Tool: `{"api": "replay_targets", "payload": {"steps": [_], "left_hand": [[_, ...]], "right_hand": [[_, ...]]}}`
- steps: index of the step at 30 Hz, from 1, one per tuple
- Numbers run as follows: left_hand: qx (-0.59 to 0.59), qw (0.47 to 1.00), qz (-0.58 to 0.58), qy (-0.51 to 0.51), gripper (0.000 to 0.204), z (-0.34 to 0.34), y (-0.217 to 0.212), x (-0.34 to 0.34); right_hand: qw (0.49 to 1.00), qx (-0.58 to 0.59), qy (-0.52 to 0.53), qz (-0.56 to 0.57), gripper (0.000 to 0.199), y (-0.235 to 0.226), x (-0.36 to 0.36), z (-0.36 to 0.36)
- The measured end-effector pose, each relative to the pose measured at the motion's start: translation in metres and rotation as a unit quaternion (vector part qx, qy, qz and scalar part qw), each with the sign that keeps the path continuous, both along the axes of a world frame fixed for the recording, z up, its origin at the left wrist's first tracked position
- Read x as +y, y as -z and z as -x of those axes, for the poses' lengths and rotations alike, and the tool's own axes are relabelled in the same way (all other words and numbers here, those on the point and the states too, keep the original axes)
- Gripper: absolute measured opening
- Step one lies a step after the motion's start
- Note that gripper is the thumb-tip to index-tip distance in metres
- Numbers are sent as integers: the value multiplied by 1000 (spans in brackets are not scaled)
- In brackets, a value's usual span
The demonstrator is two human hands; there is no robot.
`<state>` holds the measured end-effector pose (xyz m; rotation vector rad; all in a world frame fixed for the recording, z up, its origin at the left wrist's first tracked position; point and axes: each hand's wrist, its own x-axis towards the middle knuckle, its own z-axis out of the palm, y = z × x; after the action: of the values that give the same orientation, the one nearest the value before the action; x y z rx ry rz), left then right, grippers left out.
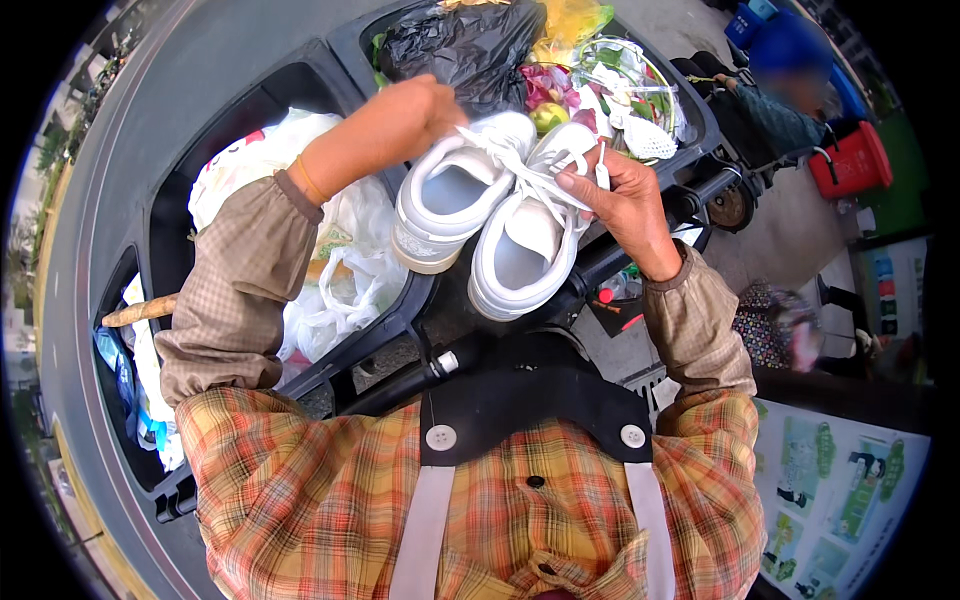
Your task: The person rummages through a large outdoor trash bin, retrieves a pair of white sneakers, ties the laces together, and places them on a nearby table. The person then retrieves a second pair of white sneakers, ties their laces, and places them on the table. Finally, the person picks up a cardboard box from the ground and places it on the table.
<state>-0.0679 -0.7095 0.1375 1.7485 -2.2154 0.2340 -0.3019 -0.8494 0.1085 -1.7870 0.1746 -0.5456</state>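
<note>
A pair of white sneakers hangs side by side in front of me, heels toward me, openings facing up. White shoelaces cross between the two shoes. My right hand pinches the laces over the right shoe between thumb and fingers, and a lace end sticks up beside the fingertips. Beyond the left shoe, my left hand is closed, its back toward me and slightly blurred. A stretch of lace runs up to its fingertips, which are partly hidden.
Dark bins hold white plastic bags, a black bag and mixed waste with a green fruit. A wooden stick juts out at left. A black handlebar runs below the shoes. At right are a red bin and a person.
</note>
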Motion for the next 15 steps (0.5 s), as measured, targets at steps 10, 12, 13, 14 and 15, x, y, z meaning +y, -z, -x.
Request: {"api": "replay_targets", "payload": {"steps": [10,12,13,14,15], "left_hand": [[556,796,-203,-126,27,52,-36,-1],[473,875,-84,-65,30,59,-9,-7],[445,895,-37,-22,31,53,2,-16],[470,876,-82,-77,34,60,-11,-17],[490,852,-124,-133,37,67,-25,-16]], "right_hand": [[867,49,-147,-473,13,-33,-29,-38],[905,24,-170,-390,17,-50,-25,-59],[925,19,-175,-337,21,-59,-24,-71],[943,13,-171,-285,26,-64,-27,-79],[955,-25,-124,-267,30,-75,-23,-85]]}}
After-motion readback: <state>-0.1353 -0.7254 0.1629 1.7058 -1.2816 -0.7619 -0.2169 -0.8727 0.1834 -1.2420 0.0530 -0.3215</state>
